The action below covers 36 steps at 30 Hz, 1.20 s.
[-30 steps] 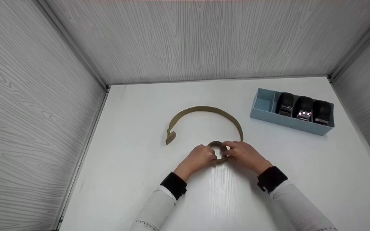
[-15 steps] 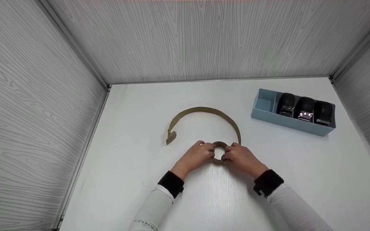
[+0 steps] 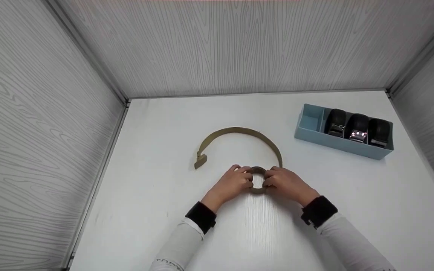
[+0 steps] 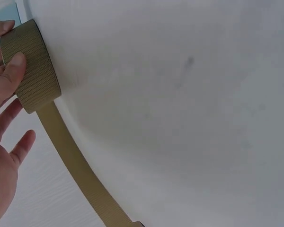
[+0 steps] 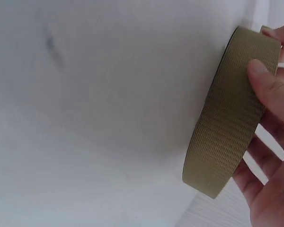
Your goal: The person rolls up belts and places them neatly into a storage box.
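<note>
An olive-tan webbing belt (image 3: pixel 236 130) lies on the white table, its near part wound into a hollow coil (image 3: pixel 257 191) standing on edge. My left hand (image 3: pixel 233 183) grips the coil's left side, the thumb on its outer face in the left wrist view, where the loose strap (image 4: pixel 80 165) runs off toward the bottom. On the right side my right hand (image 3: pixel 288 183) holds the same coil, thumb outside, other fingers partly hidden behind it in the right wrist view. The strap arcs away from the right hand and round to a tan end piece (image 3: pixel 200 161) at the left.
A light-blue divided box (image 3: pixel 343 146) stands at the back right. Its left compartment holds nothing; the others hold rolled black belts (image 3: pixel 359 122) with shiny buckles. Grey wood-grain panels (image 3: pixel 217 49) wall the table at the back and both sides.
The strap's arc has drawn slightly closer to my hands. My right fingers have shifted their hold on the coil, and the coil looks rounder. The far end piece stays put.
</note>
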Motion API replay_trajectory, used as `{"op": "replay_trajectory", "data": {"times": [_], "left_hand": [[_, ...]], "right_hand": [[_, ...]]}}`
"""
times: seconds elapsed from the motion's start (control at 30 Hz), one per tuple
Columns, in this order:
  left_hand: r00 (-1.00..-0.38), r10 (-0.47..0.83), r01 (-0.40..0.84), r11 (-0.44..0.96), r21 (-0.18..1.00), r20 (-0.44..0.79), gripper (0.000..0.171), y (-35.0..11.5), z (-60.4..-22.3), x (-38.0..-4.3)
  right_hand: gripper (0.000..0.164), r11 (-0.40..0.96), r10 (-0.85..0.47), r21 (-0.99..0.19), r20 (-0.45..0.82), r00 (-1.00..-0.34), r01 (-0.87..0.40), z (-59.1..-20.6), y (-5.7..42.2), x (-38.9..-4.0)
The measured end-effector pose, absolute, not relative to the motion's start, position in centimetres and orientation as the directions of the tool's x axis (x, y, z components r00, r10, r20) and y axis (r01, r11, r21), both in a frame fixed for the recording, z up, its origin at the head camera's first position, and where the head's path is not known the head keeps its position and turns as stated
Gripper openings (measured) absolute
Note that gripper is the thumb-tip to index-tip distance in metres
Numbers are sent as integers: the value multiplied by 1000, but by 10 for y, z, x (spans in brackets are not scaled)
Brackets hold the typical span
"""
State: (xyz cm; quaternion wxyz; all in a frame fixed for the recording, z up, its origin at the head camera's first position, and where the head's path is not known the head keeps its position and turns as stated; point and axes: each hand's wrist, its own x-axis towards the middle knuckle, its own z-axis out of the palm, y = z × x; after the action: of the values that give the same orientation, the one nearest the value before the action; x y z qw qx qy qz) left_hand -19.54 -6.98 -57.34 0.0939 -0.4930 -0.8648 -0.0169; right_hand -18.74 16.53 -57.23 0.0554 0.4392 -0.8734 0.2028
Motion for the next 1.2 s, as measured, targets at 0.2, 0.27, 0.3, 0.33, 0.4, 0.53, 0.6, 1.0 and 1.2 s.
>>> {"op": "replay_trajectory", "data": {"times": [0.2,0.27,0.3,0.33,0.4,0.53,0.6,1.0,1.2], "left_hand": [[-564,812,817,575,-41,151,13,-70,-572,-195],[-576,804,812,584,-11,145,12,-69,-571,-193],[-580,803,810,586,-2,140,13,-68,-571,-192],[-583,802,809,587,4,134,13,-67,-570,-191],[-583,804,809,588,-5,118,14,-67,-570,-189],[-572,815,816,577,-46,89,16,-67,-568,-191],[-563,822,822,568,-39,85,15,-69,-567,-192],[-603,792,798,602,42,94,8,-71,-563,-190],[-586,806,806,590,-42,85,13,-71,-562,-190]], "right_hand": [[9,558,-716,-270,320,-620,-784,-575,158,-182],[10,574,-701,-264,331,-631,-775,-576,154,-179],[10,579,-697,-263,331,-636,-772,-577,152,-177],[10,583,-694,-264,329,-640,-768,-577,151,-176],[10,586,-696,-273,314,-646,-763,-577,149,-175],[12,572,-711,-333,254,-656,-749,-572,154,-180],[11,562,-722,-371,216,-658,-739,-568,158,-184],[6,593,-691,-328,261,-674,-736,-573,146,-177],[9,622,-684,-263,277,-675,-738,-573,140,-174]]}}
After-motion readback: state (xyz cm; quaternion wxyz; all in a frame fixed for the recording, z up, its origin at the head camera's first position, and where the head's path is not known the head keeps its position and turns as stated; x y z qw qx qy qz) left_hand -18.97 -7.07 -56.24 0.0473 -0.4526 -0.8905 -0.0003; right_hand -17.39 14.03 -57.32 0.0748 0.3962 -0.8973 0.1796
